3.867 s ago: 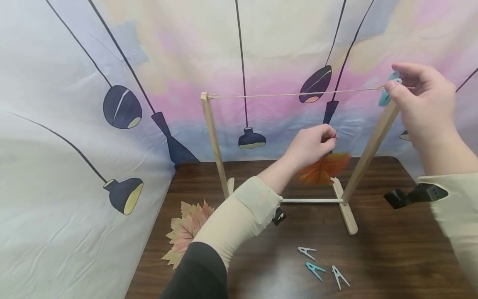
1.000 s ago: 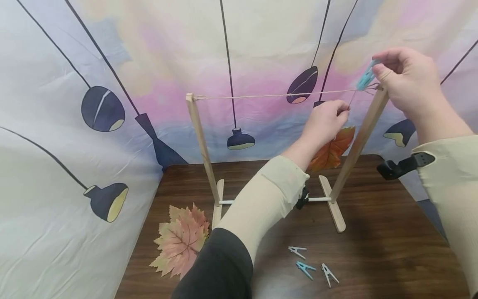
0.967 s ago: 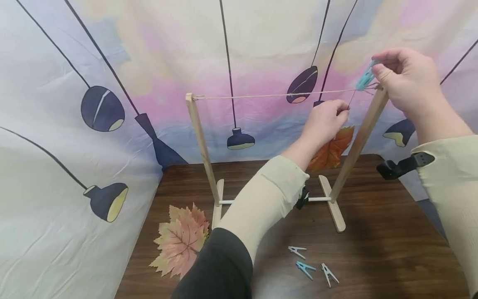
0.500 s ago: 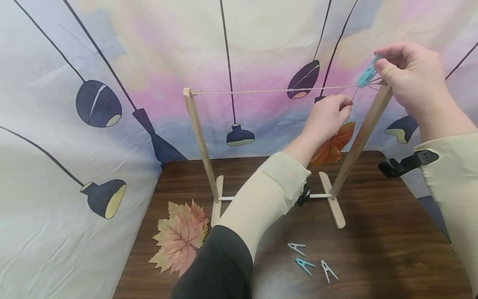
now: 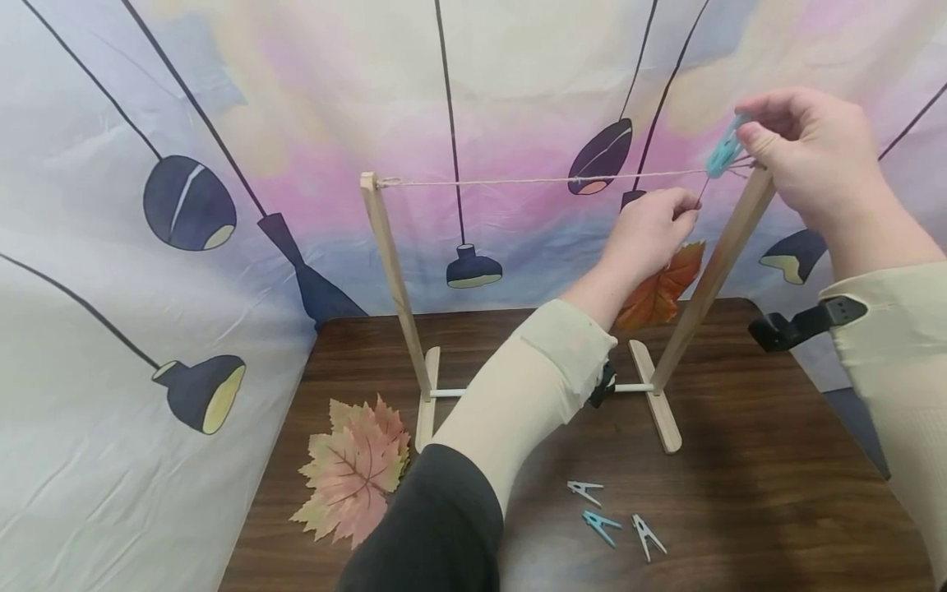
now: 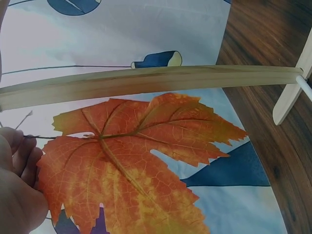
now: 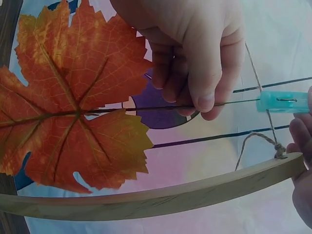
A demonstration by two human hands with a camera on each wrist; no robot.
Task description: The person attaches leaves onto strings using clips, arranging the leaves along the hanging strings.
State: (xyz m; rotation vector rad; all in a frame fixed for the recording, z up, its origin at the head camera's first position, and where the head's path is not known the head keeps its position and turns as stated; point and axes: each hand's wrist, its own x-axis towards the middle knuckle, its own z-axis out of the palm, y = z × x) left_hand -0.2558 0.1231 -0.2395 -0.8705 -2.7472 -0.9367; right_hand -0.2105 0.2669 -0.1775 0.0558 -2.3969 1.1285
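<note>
My left hand (image 5: 651,230) pinches the thin stem of an orange artificial maple leaf (image 7: 73,107), which hangs below the fingers beside the right post. With thumb and fingers my right hand (image 5: 817,160) pinches a light blue clothespin (image 5: 725,148) over the string (image 5: 547,179), close to the right post's top. In the right wrist view the clothespin's end sits at the string, and the tip of the stem reaches it. The leaf fills much of the left wrist view, its stem running to the left fingertips.
The string spans a wooden frame with a left post (image 5: 394,279) and a right post (image 5: 713,275). A pink and yellow leaf (image 5: 355,473) lies at the table's left. Several loose clothespins lie in front, one of them a blue clothespin (image 5: 601,526). A printed cloth (image 5: 355,99) hangs behind.
The left hand has raised the orange leaf up and right to the string. The right hand's clothespin has tilted and shifted left from the post's top; over the last second both hands barely move.
</note>
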